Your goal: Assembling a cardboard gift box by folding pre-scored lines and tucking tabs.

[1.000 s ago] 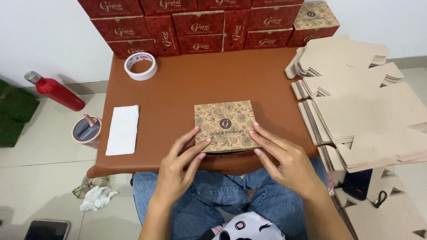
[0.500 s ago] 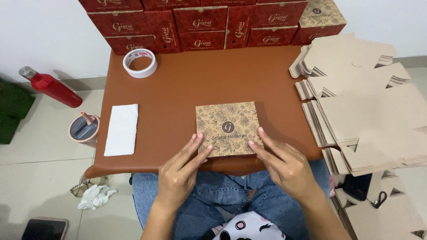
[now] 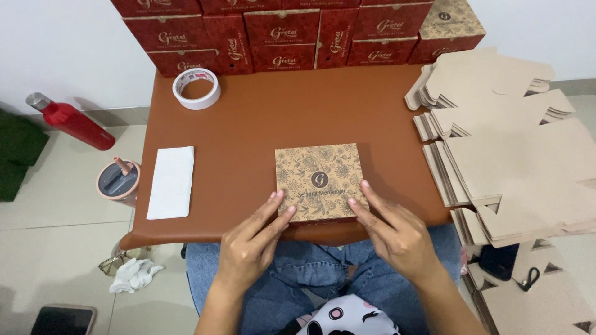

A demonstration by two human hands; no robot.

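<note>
Head-camera view, looking down on a seated person at a small brown table (image 3: 248, 124). A closed square kraft box (image 3: 320, 182) with a floral print lies flat near the table's front edge, slightly right of centre. The left hand (image 3: 251, 239) rests with its fingers extended, fingertips pressing on the box's lower left corner; it grips nothing. The right hand (image 3: 394, 232) is likewise flat and unclenched, its fingertips on the box's lower right corner. Both palms lie off the table edge, above the person's jeans-clad lap. At the table's left side lies a folded white cloth (image 3: 171, 182); a roll of tape (image 3: 196, 88) sits near the far left corner. A row of stacked red boxes (image 3: 285, 37) lines the wall at the table's far edge, with one kraft-lidded box (image 3: 451, 22) at its right end. Stacks of flat, unfolded cardboard blanks (image 3: 509, 155) lie just right of the table. On the floor at left are a red bottle (image 3: 68, 119), a pink lidded cup (image 3: 117, 180), a crumpled white tissue (image 3: 133, 275) and a dark phone (image 3: 62, 320).
</note>
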